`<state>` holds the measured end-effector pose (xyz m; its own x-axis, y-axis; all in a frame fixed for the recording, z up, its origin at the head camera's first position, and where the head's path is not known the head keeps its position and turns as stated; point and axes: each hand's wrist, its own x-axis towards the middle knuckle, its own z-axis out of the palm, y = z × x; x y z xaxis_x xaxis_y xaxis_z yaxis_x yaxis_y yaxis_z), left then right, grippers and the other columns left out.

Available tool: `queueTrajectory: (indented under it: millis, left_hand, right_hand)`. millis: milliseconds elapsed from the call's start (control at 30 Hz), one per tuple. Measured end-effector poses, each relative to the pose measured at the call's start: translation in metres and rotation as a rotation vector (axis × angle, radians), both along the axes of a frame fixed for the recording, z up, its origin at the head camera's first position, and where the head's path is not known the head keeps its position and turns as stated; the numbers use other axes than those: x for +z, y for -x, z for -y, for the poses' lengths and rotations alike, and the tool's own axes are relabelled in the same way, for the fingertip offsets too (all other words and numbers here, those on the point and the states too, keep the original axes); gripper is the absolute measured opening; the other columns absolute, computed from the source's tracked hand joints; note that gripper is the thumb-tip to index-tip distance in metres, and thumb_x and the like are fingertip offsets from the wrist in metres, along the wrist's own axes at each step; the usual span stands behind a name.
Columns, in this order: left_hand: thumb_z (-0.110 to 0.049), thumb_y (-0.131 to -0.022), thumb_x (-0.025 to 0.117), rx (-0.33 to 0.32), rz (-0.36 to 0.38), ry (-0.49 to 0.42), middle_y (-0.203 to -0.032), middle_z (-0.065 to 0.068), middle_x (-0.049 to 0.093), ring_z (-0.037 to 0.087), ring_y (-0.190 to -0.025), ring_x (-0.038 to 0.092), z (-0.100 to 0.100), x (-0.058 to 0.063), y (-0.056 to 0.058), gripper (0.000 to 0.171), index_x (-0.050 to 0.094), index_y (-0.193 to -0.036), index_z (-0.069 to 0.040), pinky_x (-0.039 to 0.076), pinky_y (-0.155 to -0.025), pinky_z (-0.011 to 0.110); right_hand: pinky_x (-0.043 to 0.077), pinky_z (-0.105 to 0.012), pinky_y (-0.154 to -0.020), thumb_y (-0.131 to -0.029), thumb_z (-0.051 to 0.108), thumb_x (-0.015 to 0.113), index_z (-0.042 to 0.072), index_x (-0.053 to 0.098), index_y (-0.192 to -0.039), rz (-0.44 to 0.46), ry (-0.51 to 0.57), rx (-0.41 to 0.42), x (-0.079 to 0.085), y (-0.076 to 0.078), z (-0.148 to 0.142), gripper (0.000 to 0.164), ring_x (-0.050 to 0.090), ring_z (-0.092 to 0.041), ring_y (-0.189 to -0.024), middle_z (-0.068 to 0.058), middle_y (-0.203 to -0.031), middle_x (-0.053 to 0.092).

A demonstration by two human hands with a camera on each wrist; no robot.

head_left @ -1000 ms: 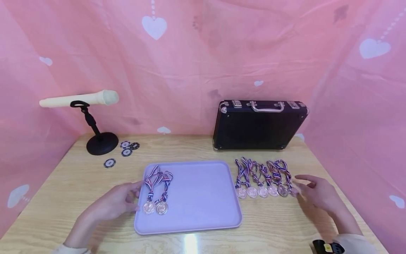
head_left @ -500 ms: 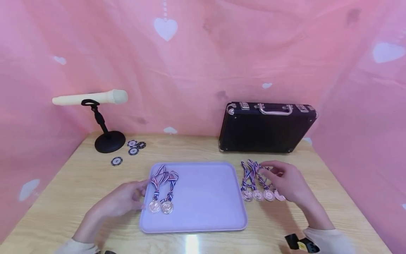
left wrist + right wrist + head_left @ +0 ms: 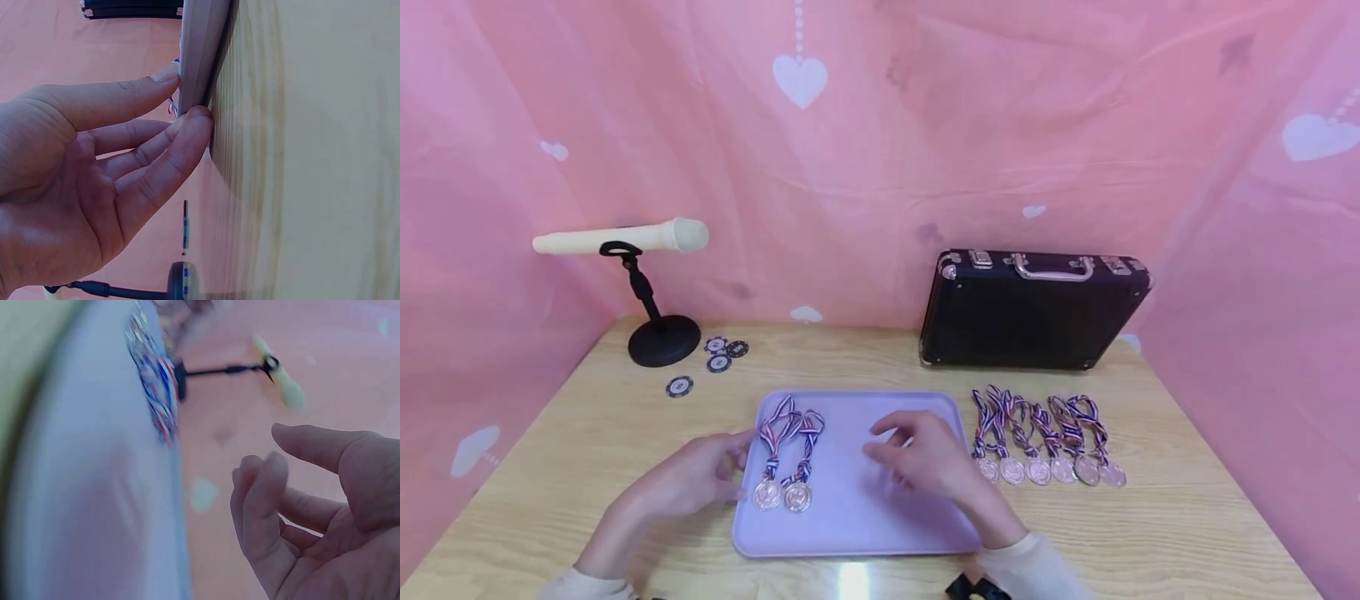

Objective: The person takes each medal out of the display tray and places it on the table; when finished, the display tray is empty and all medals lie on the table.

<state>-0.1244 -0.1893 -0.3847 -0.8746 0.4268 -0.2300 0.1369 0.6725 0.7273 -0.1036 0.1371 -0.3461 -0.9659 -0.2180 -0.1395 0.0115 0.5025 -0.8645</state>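
Note:
In the head view, a lilac tray (image 3: 857,533) lies on the table with two ribboned medals along its left side, one medal (image 3: 767,493) left of the other medal (image 3: 798,497). My left hand (image 3: 703,475) is at the tray's left edge; the left wrist view shows its thumb and fingertips against the tray's side wall (image 3: 199,56). Over the middle of the tray hovers my right hand (image 3: 925,458), fingers loosely bent with a gap to the thumb and nothing between them. Several more medals (image 3: 1038,470) with striped ribbons lie in a row right of the tray.
A black briefcase (image 3: 1033,321) with a metal handle stands at the back right. At the back left are a white microphone (image 3: 625,239) on a black stand (image 3: 662,340) and several poker chips (image 3: 718,362). Pink cloth (image 3: 880,167) hangs behind the table.
My right hand has moved left from the far end of the medal row, across the row, to over the tray. My left hand has stayed at the tray's edge. The head view has shifted slightly.

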Motion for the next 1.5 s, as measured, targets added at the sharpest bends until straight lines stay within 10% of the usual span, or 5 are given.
queueTrajectory:
  millis: [600, 1033, 1500]
  left_hand:
    - [-0.005, -0.082, 0.085, -0.072, -0.049, -0.040, -0.103, 0.001, 0.065, 0.014, -0.083, 0.059, 0.001, -0.007, 0.003, 0.084, 0.046, -0.156, 0.004, 0.051, -0.069, 0.025]
    - [-0.004, -0.083, 0.084, -0.041, -0.010, -0.020, -0.104, 0.000, 0.066, 0.015, -0.085, 0.059, 0.000, -0.002, 0.003, 0.082, 0.047, -0.156, 0.002, 0.052, -0.072, 0.026]
    - [-0.003, -0.084, 0.084, -0.025, 0.001, -0.002, -0.102, 0.001, 0.065, 0.016, -0.087, 0.059, 0.000, 0.002, 0.002, 0.081, 0.047, -0.156, 0.001, 0.051, -0.071, 0.027]
  right_hand:
    - [0.047, -0.028, -0.050, -0.080, 0.028, 0.088, 0.016, 0.068, -0.078, 0.014, -0.202, 0.089, -0.035, -0.012, 0.067, 0.024, 0.058, -0.009, -0.042, 0.003, -0.054, 0.061]
    - [0.041, -0.027, -0.064, -0.077, 0.031, 0.091, 0.018, 0.061, -0.071, -0.121, -0.390, 0.128, -0.040, -0.005, 0.074, 0.033, 0.051, -0.014, -0.067, 0.007, -0.067, 0.057]
    - [0.043, -0.034, -0.071, -0.075, 0.038, 0.093, 0.017, 0.065, -0.079, -0.063, -0.373, 0.101, -0.038, 0.003, 0.064, 0.035, 0.054, -0.018, -0.076, 0.005, -0.075, 0.061]
